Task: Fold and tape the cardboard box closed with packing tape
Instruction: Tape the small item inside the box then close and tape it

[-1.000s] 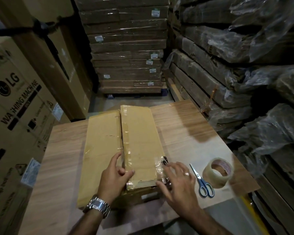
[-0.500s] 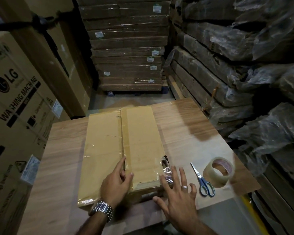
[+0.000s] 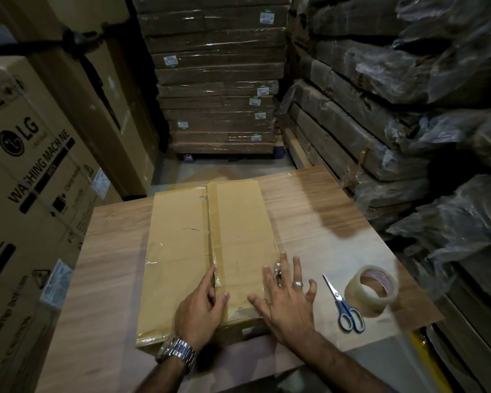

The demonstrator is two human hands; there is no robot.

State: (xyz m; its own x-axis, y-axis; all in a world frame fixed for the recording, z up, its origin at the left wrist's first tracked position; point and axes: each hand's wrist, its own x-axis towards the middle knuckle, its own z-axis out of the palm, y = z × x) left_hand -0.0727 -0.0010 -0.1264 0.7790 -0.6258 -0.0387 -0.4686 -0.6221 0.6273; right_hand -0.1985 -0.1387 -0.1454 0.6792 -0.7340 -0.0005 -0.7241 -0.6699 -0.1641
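Note:
A flat brown cardboard box [image 3: 182,242] lies on the wooden table [image 3: 323,222], its two top flaps meeting along a taped centre seam. My left hand [image 3: 201,310] presses flat on the near end of the seam, fingers together. My right hand [image 3: 287,296] lies spread and flat on the box's near right corner, over crinkled clear tape. A roll of clear packing tape [image 3: 372,290] stands on the table to the right. Blue-handled scissors [image 3: 343,304] lie between the roll and my right hand.
Large washing-machine cartons [image 3: 26,194] stand close on the left. A pallet of stacked flat cartons [image 3: 219,89] is behind the table. Plastic-wrapped bundles [image 3: 408,109] are piled along the right. The table's near edge is just below my wrists.
My right hand has opened from a bent grip at the box's corner and now lies flat on it. My left hand slid slightly along the seam. The box lies flatter.

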